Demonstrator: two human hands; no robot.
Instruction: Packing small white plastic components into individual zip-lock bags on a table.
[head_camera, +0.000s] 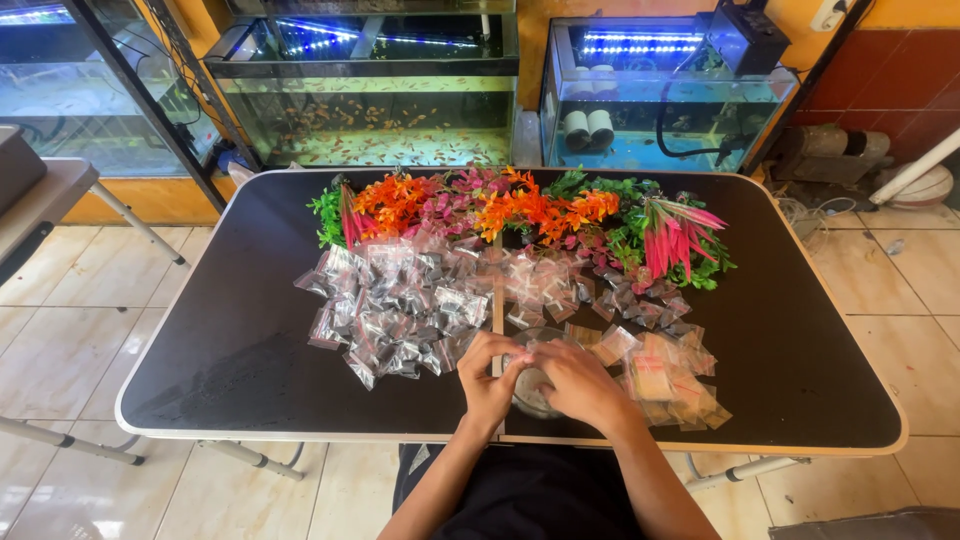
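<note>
— Where do things stand on your feed?

— I'm looking down on a black worktop (230, 330). To the left of the hands lies a big heap of small clear bags (395, 305); they look filled and closed, though I can't make out the contents. A smaller pile of bags with tan contents (665, 380) sits just right of the hands. I'd judge a good share is bagged, but how much is left I can't tell. A row of plastic plants (520, 210) lies along the far edge.

— And the hands?

— The left hand (487, 375) and right hand (572, 380) meet near the front edge, fingers curled and pinched together on something small and pinkish (522, 354). It may be another little bag, but it's too small to be sure. Directly beneath them, mostly hidden, stands a round clear bowl (530, 400).

— Anything else?

— Fish tanks (370, 100) behind the worktop.
</note>
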